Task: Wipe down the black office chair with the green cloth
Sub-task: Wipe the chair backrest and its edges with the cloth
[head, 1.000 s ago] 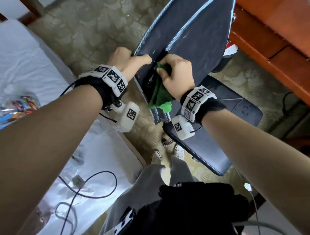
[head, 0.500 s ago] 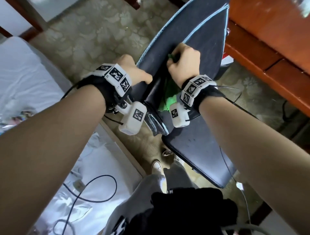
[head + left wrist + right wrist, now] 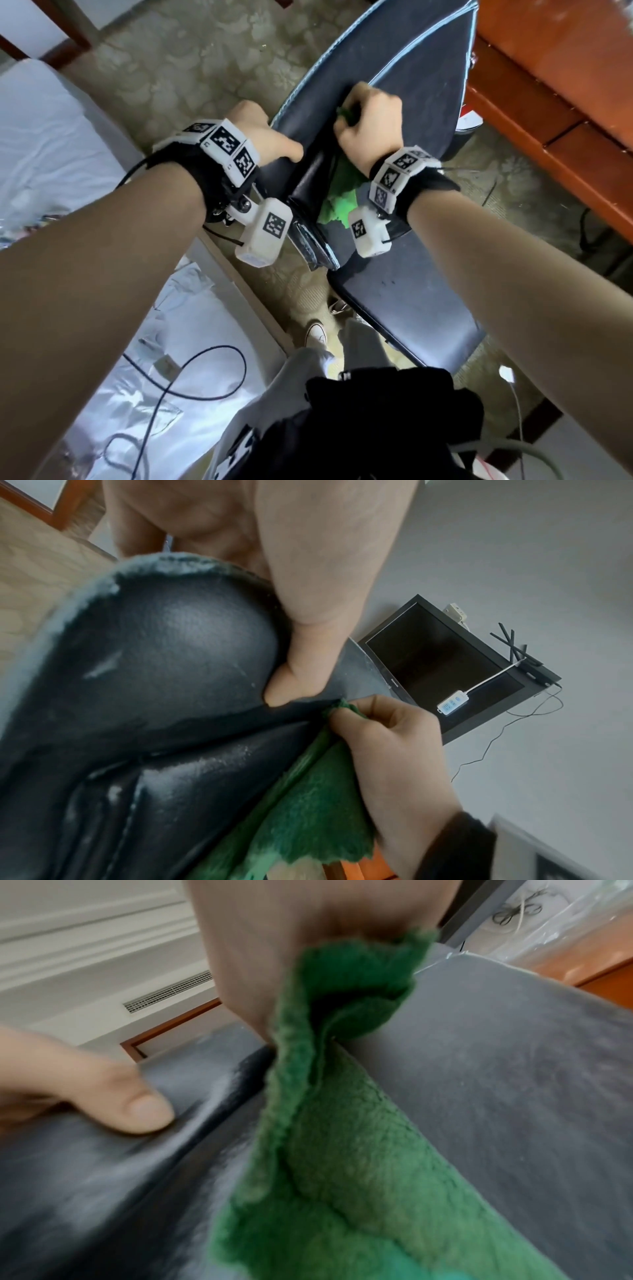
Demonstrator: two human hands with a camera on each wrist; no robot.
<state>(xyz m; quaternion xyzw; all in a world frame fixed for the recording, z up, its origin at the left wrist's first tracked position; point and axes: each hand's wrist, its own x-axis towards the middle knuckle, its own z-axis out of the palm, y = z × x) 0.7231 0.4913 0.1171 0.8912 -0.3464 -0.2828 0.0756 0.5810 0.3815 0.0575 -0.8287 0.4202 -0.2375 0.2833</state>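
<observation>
Far left, head view: a white sheeted bed [image 3: 51,144] with a thin dark looped cable [image 3: 191,377] lying on it; not part of the work.

Left hand [image 3: 260,132] grips the padded side edge of the black leatherette office chair [image 3: 404,78] — fingers wrapped behind the backrest, thumb [image 3: 301,669] pressed flat on the front face just beside the seam. Judged purpose: bracing the backrest so it does not swing or roll away under wiping pressure, and possibly spreading the crease open.

Centre: the crease between side bolster and main back panel. Pale dust or wear shows along the edges and seam [image 3: 192,767] in the left wrist view; whether it is dirt or flaked coating I cannot tell.

Right hand [image 3: 371,128] is closed into a fist round the fuzzy green cloth [image 3: 339,202], pinching a bunched fold at the top and pushing it into the crease; the rest of the cloth hangs loose below the wrist, against the panel. Right wrist view confirms: cloth [image 3: 335,1123] is wedged in the groove, touching both surfaces.

Judgement: seam wipe in progress — broad back panel and seat [image 3: 411,308] appear yet to be done.

Far right: orange-brown wooden furniture [image 3: 555,89], near the chair.
</observation>
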